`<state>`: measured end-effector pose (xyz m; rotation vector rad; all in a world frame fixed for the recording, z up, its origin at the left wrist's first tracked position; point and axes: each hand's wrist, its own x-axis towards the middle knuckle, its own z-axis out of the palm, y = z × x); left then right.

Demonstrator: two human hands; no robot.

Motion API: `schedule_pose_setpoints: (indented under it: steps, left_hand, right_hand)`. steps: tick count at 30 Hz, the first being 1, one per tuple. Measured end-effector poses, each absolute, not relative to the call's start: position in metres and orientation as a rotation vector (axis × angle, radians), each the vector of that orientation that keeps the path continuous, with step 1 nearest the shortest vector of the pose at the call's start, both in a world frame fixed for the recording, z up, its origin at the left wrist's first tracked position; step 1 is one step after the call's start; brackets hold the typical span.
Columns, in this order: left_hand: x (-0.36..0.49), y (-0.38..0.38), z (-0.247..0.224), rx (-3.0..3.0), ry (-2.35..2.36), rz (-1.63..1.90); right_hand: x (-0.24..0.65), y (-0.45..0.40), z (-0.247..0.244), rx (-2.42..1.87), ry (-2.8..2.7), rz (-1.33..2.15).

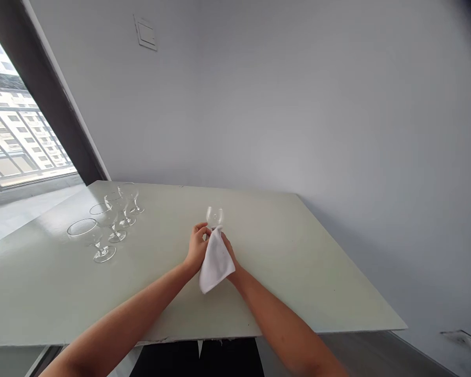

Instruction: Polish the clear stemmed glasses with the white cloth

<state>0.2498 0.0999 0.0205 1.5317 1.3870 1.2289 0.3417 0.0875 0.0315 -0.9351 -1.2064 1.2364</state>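
Observation:
A clear stemmed glass [215,214] is in front of me near the middle of the table, its bowl pointing up and away. My left hand [198,244] has its fingers curled round the glass's lower part. A white cloth [216,262] hangs over the glass's lower end and drapes toward me. Mostly behind that cloth, my right hand [229,248] grips it against the glass. The cloth hides the stem, the foot and most of the right fingers.
Several clear stemmed glasses [105,254] stand upright in a slanting row on the left of the pale table [298,262]. Grey walls [317,104] border the table's far and right sides. A window [19,125] is at the left.

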Motion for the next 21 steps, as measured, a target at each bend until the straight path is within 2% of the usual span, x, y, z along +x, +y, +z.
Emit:
schedule_pose_setpoints:
  steps: [6, 13, 16, 18, 21]
  left_hand:
    - [0.237, 0.106, 0.017, 1.064, 1.078, 1.010]
    - [0.209, 0.126, 0.032, 1.089, 1.223, 1.388]
    - [0.192, 0.134, 0.037, 1.091, 1.272, 1.534]
    - [0.187, 0.136, 0.038, 1.137, 1.286, 1.581]
    - [0.192, 0.129, 0.038, 1.337, 1.268, 1.563]
  right_hand:
    - [0.358, 0.082, 0.022, -1.030, -1.544, 1.076]
    - [0.368, 0.085, 0.006, -1.352, -1.834, 0.471]
    - [0.376, 0.086, 0.010, -1.367, -2.071, 0.168]
    - [0.378, 0.089, 0.019, -1.379, -2.013, -0.010]
    - [0.370, 0.096, 0.036, -1.370, -1.876, -0.027]
